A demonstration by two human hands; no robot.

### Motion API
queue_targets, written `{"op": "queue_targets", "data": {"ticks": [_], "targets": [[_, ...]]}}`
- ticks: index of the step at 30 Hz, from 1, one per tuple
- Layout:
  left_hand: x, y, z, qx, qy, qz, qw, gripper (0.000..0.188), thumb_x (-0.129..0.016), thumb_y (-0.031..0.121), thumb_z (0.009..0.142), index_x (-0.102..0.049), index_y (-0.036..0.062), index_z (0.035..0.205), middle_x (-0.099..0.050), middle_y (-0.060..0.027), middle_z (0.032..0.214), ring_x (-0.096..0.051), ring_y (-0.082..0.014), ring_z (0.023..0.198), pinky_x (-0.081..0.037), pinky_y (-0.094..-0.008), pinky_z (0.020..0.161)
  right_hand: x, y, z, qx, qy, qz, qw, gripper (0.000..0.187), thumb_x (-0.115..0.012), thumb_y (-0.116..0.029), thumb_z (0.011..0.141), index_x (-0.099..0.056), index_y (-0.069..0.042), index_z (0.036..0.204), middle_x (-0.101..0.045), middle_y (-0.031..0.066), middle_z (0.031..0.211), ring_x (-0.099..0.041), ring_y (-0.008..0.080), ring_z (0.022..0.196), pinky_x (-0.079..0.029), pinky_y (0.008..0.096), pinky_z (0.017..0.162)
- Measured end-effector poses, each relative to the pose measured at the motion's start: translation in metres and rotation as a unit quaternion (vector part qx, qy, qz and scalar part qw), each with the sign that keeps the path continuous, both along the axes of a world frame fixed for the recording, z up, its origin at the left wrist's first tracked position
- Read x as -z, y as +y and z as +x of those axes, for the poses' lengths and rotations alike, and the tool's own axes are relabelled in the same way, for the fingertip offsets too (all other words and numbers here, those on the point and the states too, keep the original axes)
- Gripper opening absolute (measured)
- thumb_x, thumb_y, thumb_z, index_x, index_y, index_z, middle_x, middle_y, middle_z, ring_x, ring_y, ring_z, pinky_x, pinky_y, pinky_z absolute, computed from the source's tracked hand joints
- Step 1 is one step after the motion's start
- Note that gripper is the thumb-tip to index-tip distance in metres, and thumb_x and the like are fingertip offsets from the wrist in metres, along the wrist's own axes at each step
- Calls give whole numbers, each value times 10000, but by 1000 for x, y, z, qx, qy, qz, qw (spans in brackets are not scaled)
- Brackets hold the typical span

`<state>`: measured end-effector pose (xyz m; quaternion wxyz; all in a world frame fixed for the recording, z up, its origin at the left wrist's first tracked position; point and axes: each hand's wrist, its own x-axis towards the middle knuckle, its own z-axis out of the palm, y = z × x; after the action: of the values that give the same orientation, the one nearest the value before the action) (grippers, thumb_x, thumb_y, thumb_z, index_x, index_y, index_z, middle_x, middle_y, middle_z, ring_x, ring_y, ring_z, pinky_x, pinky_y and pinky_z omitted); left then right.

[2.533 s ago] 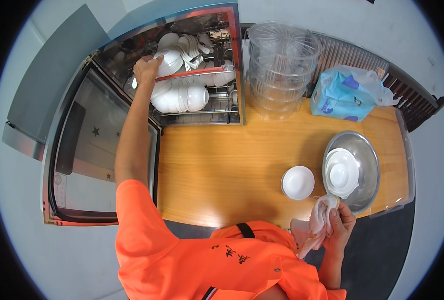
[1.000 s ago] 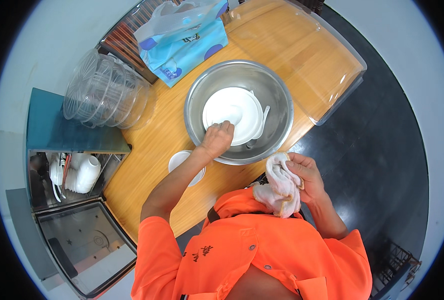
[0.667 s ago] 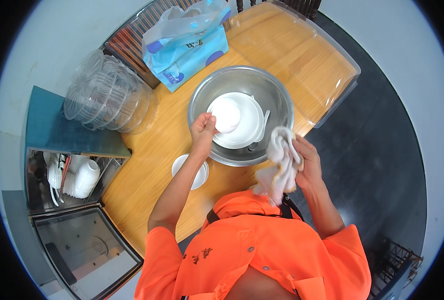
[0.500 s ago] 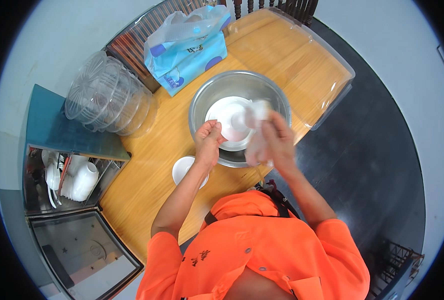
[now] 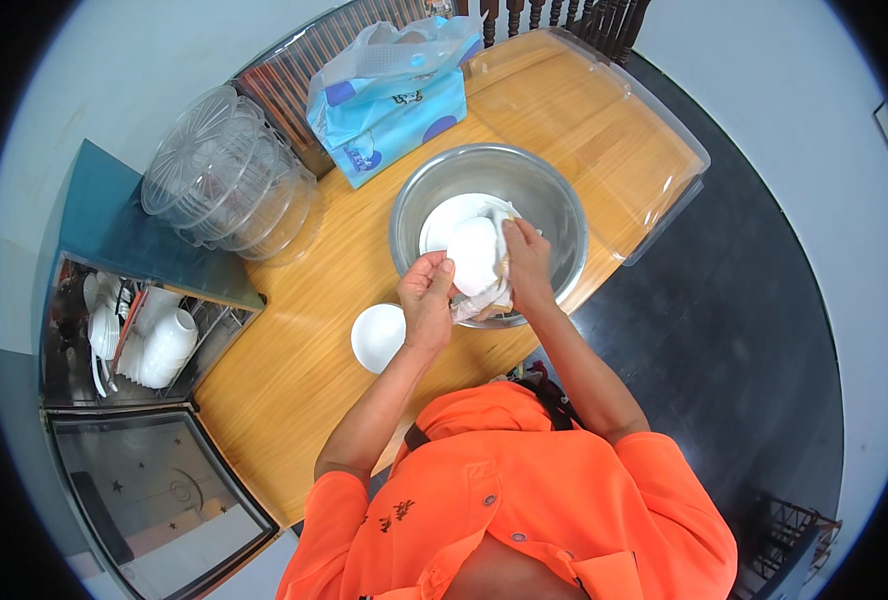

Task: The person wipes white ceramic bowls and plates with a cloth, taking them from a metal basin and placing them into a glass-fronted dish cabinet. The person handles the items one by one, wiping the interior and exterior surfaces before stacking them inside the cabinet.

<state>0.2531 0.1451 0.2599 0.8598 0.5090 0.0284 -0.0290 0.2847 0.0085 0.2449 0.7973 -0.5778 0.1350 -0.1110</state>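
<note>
Over the steel basin (image 5: 404, 215), my left hand (image 5: 429, 298) pinches the near-left edge of a small white bowl (image 5: 472, 256). A whitish cloth (image 5: 480, 304) is bunched in my right hand (image 5: 529, 262), which presses it against the bowl's right side. Part of the cloth hangs below the bowl, and my right fingertips are partly hidden by it. Inside the basin lies white round dishware (image 5: 446, 218), partly covered by the bowl. Left of my left forearm, another white bowl (image 5: 378, 338) rests on the wooden table.
A teal dish cabinet (image 5: 144, 235) stands open at the left, with white bowls (image 5: 169, 345) and spoons inside. Behind it is a clear plastic tiered rack (image 5: 239, 175). A blue plastic-wrapped package (image 5: 399, 115) sits farther back. One clear lid (image 5: 604, 130) covers the table's far right.
My right hand and the cloth, blurred before, have come left against the bowl. The bowl now shows plainly between both hands. The whole view has shifted slightly.
</note>
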Motion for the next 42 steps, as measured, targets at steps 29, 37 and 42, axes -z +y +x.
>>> {"op": "queue_targets", "data": {"ticks": [29,37,42], "targets": [[-16,-5,-17,121,205,-380,894,551,-423,528,877,-493,154,1275,-541,-63,1242,-492,-261,1162,-385,-435,974,-76,-15,-46,-131,-329,-397,846,206,-651,-43,763,-596,-49,961,-562,84,866,-586,288,829,-474,351,744],[-27,2,-15,104,195,-336,916,600,-440,509,829,-514,79,1241,-565,-140,1196,-505,-297,1140,-384,-431,978,-52,7,-49,-189,-251,-639,703,201,-658,-93,631,-586,-62,815,-579,97,925,-588,303,789,-482,399,632],[-22,-7,-16,78,222,-324,916,578,-462,490,834,-527,58,1212,-573,-141,1184,-535,-295,1084,-406,-416,960,-46,24,-35,-180,-267,-580,748,146,-624,-72,691,-560,-62,821,-581,105,858,-608,299,791,-489,408,616]]}}
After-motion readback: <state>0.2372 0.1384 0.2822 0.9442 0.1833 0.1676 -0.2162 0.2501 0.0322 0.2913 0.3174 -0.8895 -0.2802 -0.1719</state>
